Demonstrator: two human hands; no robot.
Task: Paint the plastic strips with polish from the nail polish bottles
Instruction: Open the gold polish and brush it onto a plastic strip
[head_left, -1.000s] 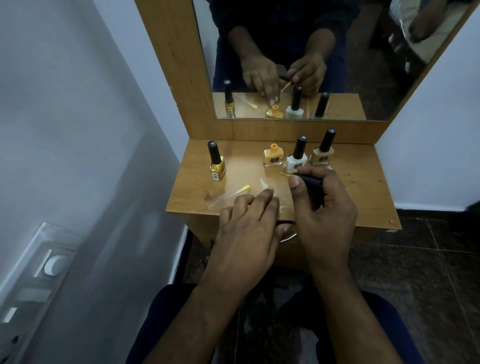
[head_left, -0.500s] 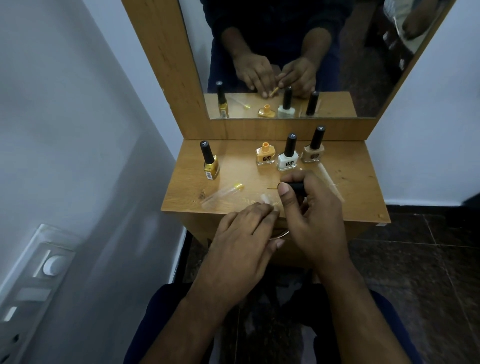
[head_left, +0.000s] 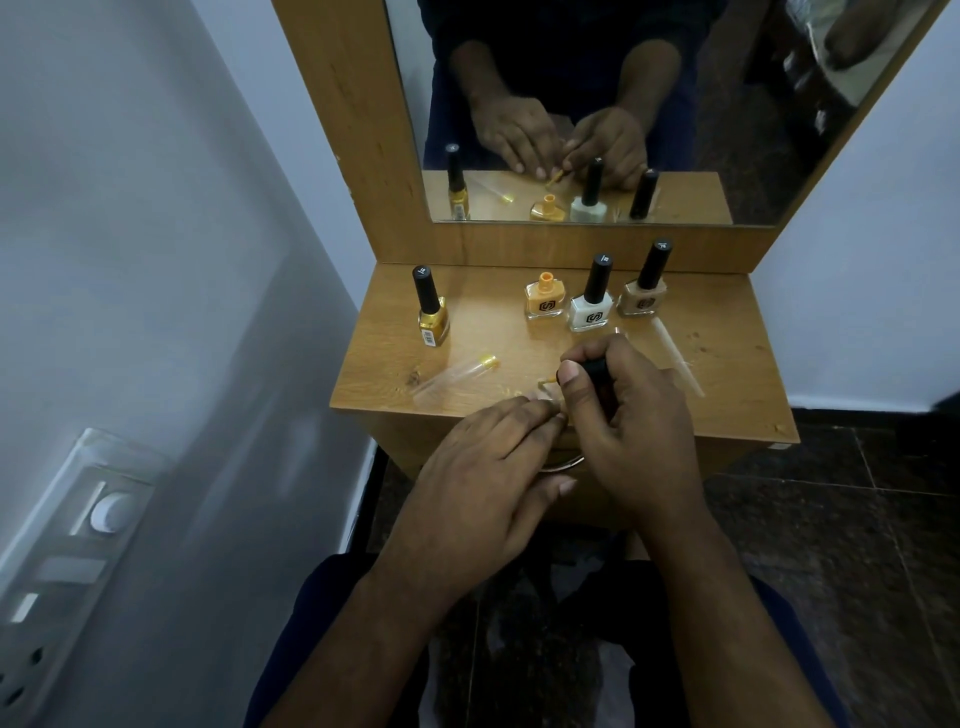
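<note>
Right hand (head_left: 631, 415) pinches the brush cap (head_left: 592, 370), tip over a strip pressed flat by the left hand (head_left: 485, 478) at the counter (head_left: 737, 410) near edge. One gold-tipped strip (head_left: 457, 375) lies left; an unpainted-looking strip (head_left: 675, 356) right. Open orange bottle (head_left: 544, 300) far.

The right hand (head_left: 631, 415) pinches a black-capped brush (head_left: 592, 370) over a strip that the left hand (head_left: 488, 478) presses to the bench (head_left: 727, 312).

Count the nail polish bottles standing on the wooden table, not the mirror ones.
4: gold bottle at left, open orange bottle, white bottle and beige bottle in a back row. None seem hidden.
</note>
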